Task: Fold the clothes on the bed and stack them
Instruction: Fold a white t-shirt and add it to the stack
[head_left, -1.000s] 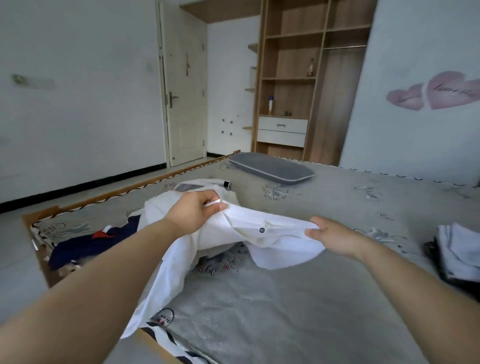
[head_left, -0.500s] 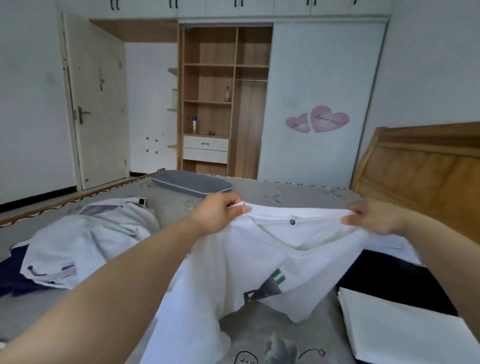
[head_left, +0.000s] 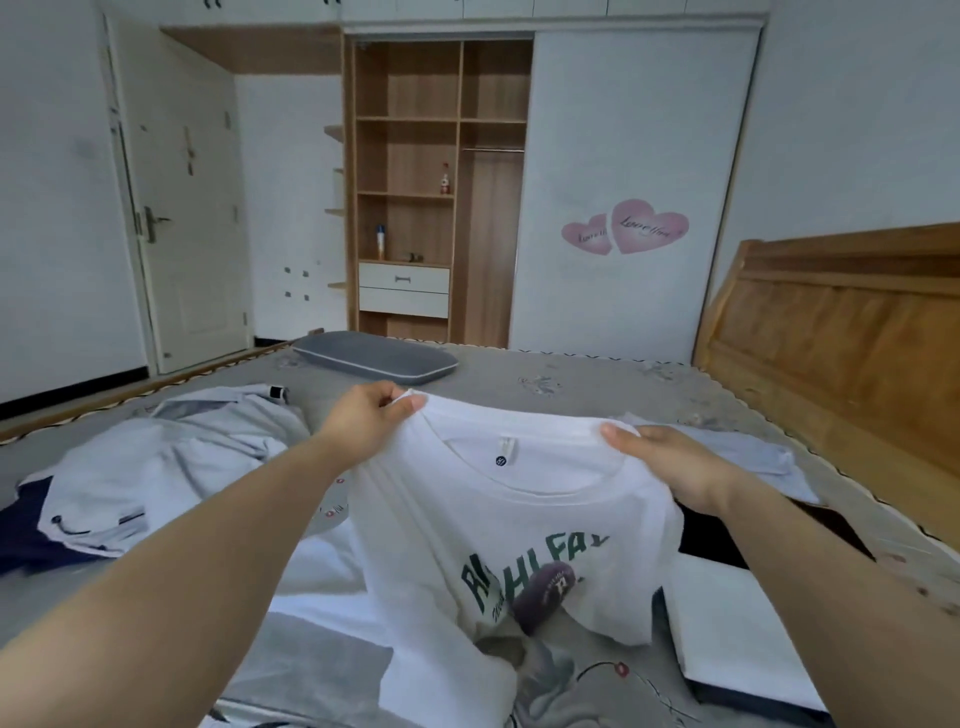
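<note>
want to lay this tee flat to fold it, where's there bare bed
Barest: the bedsheet between the grey pillow and headboard, beyond the white t-shirt. Crowded: pale garment left, folded white stack right.

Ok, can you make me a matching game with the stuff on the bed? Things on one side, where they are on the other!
Things:
1. white T-shirt
2. grey pillow
3. folded white garment
4. light grey garment

Places:
A. lying crumpled on the left of the bed
B. held up at the shoulders by the left hand and right hand
C. at the far edge of the bed, near the wardrobe
D. lying flat at the near right

Pairs: 1-B, 2-C, 3-D, 4-A
</note>
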